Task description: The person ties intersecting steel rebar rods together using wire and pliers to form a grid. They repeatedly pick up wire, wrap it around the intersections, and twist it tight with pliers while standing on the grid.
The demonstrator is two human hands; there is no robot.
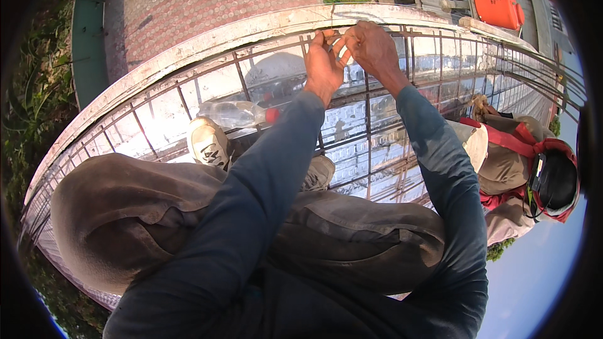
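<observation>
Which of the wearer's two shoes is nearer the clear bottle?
The left shoe, sunlit and close beside the bottle's base end; the shaded right shoe sits farther off, beyond the red-cap end.

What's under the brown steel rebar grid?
A shiny, pale silver-blue surface shows through the brown steel rebar grid. The person's brown-trousered legs and pale cream shoe cover parts, so what lies beneath those can't be seen.

Both arms (264, 176) stretched forward, hands (323, 68) close together, fingers (360, 36) bent, knees (88, 207) folded
</observation>
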